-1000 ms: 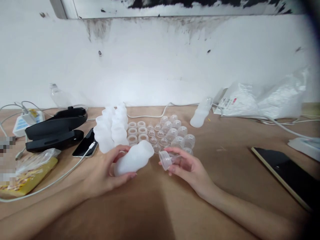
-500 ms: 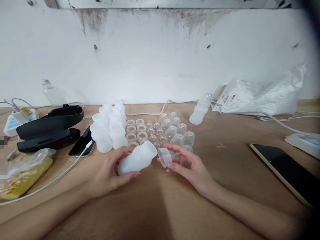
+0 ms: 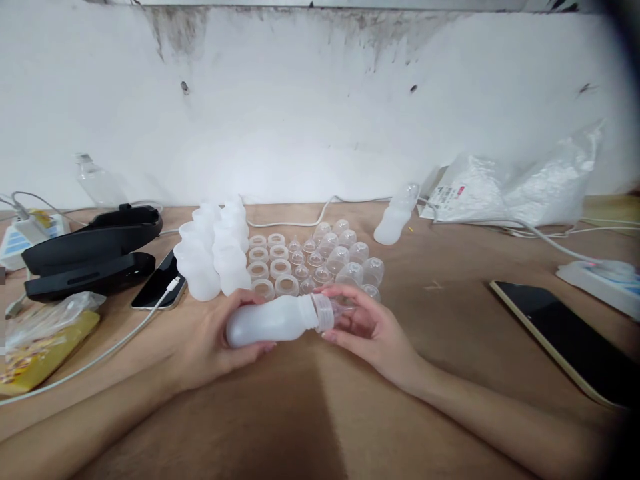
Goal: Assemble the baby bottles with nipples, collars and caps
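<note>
1. Whitish wall point(image 3: 300, 107), stained along its top, stands behind your brown table point(image 3: 440, 360).
2. Your left hand point(image 3: 213, 341) is wrapped around the base end of a translucent white bottle point(image 3: 270, 322). Your right hand point(image 3: 379, 331) grasps a clear collar point(image 3: 324, 313), its teat point(image 3: 341, 309) pointing toward your palm.
3. Bottle location: between your hands, on the near side of the rows. Its long axis runs left to right, nearly level, mouth toward your right hand.
4. Collar sits right at the mouth, roughly in line with that axis; your right hand is the nearer to it. Thread engagement: cannot tell.
5. Upright white bottles point(image 3: 200, 263) stand in rows beyond your left hand, contents not visible. Rings point(image 3: 258, 270), loose teats point(image 3: 301, 272) and domed caps point(image 3: 339, 259) follow to their right.
6. One capped bottle point(image 3: 391, 223) is set apart, rear right.
7. Left-side bag point(image 3: 50, 343) contains yellowish matter, unidentified. Large plastic bag point(image 3: 540, 190), far right: contents cannot be told.
</note>
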A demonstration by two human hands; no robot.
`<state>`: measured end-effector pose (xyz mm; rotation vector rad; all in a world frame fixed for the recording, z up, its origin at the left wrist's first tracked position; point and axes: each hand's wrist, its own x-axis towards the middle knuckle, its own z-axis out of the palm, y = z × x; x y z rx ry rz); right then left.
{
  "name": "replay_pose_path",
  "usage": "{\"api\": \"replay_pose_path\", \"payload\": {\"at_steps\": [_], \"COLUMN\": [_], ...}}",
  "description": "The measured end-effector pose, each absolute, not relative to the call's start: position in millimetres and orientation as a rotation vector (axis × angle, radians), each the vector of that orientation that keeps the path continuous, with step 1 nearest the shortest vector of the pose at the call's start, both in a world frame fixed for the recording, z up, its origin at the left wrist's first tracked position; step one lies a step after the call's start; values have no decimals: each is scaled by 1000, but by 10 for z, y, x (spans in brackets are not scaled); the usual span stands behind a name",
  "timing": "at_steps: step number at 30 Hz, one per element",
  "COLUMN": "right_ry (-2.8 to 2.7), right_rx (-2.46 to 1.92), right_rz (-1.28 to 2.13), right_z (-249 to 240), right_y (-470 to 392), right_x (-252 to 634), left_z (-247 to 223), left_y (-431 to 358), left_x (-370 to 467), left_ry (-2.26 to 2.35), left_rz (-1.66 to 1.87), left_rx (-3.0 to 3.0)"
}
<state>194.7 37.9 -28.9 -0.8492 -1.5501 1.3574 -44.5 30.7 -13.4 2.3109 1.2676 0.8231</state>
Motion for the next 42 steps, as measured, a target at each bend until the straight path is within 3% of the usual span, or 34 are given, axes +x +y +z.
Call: {"api": "replay_pose_path", "payload": {"at_steps": [7, 16, 25, 32, 38, 42], "right_ry": [-1645, -1630, -1645, -1565, -1567, -1573], "right_rx": [-872, -892, -944, -976, -1023, -1015], "right_rz": [1299, 1520, 1481, 1450, 1431, 1362], "right_z": [-258, -277, -251, -247, -219, -228], "right_y": [360, 369, 353, 363, 369, 356], "right_x": [1935, 1940, 1968, 1965, 1962, 1963], "left_z": [-38, -131, -54, 25, -122, -92], "left_y": [266, 242, 234, 239, 284, 277], "left_x": [-369, -450, -440, -482, -529, -493], "left_ry": [1281, 1026, 1036, 1356, 937, 1078], "left_rz": [843, 923, 880, 635, 958, 1030], "left_rx": [2192, 3003, 2855, 2669, 2910, 2603]}}
